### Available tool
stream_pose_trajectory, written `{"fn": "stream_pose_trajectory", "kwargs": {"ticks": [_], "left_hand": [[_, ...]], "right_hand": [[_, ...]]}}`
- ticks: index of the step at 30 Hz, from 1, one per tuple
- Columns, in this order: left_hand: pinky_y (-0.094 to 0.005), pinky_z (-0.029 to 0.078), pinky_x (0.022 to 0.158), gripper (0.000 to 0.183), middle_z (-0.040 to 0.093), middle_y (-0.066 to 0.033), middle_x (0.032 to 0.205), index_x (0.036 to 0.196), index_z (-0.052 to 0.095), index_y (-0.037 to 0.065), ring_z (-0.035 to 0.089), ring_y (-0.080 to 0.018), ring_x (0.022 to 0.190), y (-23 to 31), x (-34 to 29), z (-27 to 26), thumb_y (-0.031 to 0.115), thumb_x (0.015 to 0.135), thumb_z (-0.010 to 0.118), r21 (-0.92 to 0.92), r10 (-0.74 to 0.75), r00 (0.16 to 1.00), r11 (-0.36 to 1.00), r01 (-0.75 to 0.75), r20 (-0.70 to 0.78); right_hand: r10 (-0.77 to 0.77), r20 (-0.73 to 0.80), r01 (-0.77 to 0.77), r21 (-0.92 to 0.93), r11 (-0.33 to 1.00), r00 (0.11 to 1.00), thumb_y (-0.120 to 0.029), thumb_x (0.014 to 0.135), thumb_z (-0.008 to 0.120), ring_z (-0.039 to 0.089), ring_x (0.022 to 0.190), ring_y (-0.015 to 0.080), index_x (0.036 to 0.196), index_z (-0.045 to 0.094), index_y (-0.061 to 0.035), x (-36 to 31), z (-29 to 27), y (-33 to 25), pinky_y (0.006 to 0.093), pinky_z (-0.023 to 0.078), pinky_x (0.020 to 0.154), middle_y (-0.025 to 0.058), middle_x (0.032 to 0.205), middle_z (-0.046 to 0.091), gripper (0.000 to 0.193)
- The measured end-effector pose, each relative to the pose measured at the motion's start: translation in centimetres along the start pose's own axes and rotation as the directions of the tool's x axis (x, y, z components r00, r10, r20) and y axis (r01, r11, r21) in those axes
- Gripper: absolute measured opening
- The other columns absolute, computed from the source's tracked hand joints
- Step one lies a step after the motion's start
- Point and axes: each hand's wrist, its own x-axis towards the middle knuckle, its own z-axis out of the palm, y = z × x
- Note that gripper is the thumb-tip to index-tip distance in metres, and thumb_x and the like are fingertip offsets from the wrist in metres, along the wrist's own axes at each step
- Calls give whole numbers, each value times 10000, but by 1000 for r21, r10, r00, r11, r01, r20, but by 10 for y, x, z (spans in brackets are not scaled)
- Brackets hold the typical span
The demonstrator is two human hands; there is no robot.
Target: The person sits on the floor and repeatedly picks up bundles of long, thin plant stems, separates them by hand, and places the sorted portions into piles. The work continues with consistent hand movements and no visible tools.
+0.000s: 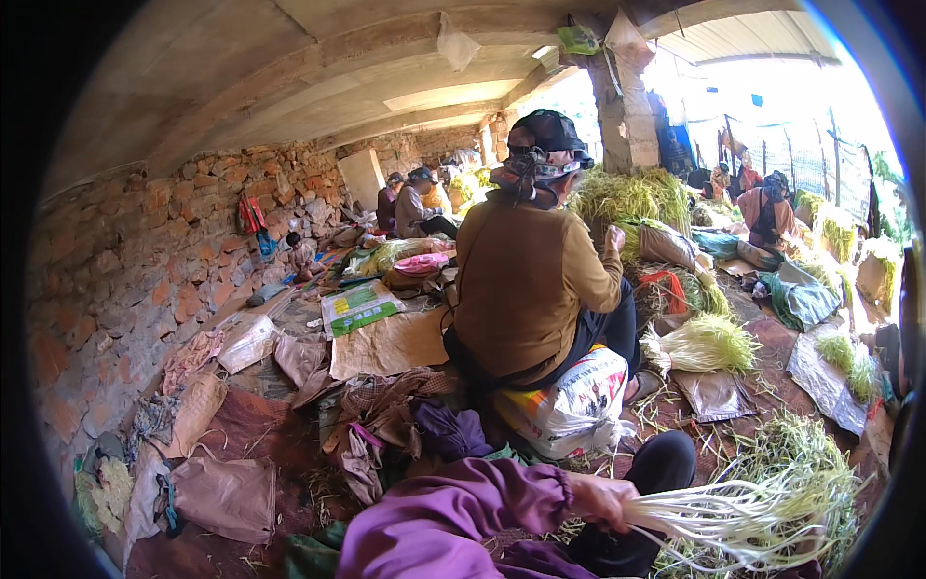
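My left hand (603, 499), at the end of a purple sleeve, is closed round one end of a bunch of long, thin, pale green-white stalks (733, 516). The stalks fan out to the right, over the edge of a loose heap of finer green stalks (796, 454). My dark-trousered knee (666, 465) rises just behind the hand. My right hand does not show.
Close ahead, a person in a brown vest (516, 280) sits on a stuffed white sack (569, 400). A stalk bundle (704, 344) lies right of them. Crumpled cloths (386, 410) and a brown bag (227, 497) lie left. A stone pillar (625, 116) stands behind.
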Motion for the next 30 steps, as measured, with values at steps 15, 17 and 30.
{"fn": "stream_pose_trajectory", "kwargs": {"ticks": [15, 17, 30], "left_hand": [[-413, 438, 565, 130, 580, -178, 661, 654, 572, -13, 584, -339, 668, 49, 23, 35, 95, 582, 585, 923, 150, 988, 384, -37, -23], [-399, 433, 537, 106, 568, -169, 620, 624, 570, -6, 582, -328, 620, 60, 36, 41, 75, 557, 559, 943, 246, 968, 311, -121, 43], [-381, 455, 528, 78, 568, -141, 591, 654, 575, 31, 598, -290, 592, 69, 32, -7, 107, 672, 577, 991, 486, 874, 126, -47, -20]], "right_hand": [[-521, 757, 905, -218, 366, 394, -312, 618, 734, 518, 925, 270, 1004, 584, -23, -128, 135, -167, 372, 365, 847, 138, 990, 588, 505], [-431, 849, 895, -101, 435, 305, -359, 593, 746, 520, 944, 278, 983, 606, -50, -142, 157, -155, 384, 357, 847, 138, 977, 594, 516], [254, 815, 242, -426, 872, 520, -228, 763, 637, 507, 538, 104, 709, 559, -37, -152, 132, -144, 252, 404, 523, 16, 583, 551, 213]]}}
